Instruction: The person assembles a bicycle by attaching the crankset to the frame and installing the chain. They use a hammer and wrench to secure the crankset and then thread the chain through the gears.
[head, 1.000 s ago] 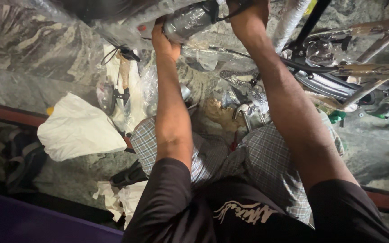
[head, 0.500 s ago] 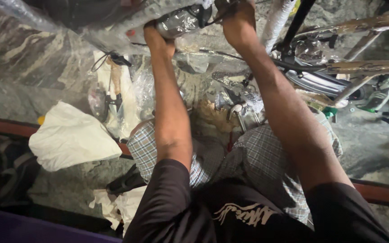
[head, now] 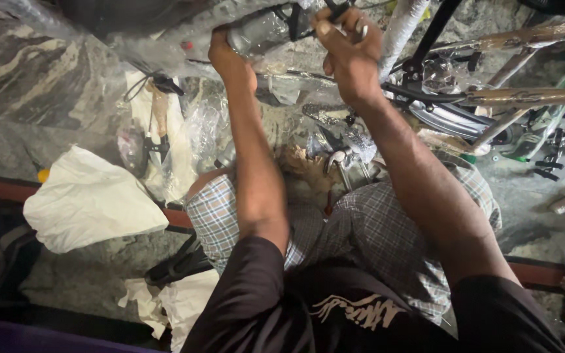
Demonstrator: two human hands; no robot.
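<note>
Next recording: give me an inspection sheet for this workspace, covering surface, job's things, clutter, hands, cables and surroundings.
Surface: mottled grey stone floor, with a reddish strip crossing it.
Job's things: bicycle part wrapped in clear plastic film, held up at the top of the view.
Clutter: crumpled white cloth; loose clear plastic bags; white paper scraps.
Hands: left hand grips the wrapped part; right hand is closed around a small dark piece beside it.
Cables: thin black cable looped near the bags.
Surroundings: brown-wrapped bicycle frame tubes; black tyre; the person's checked shorts.
</note>
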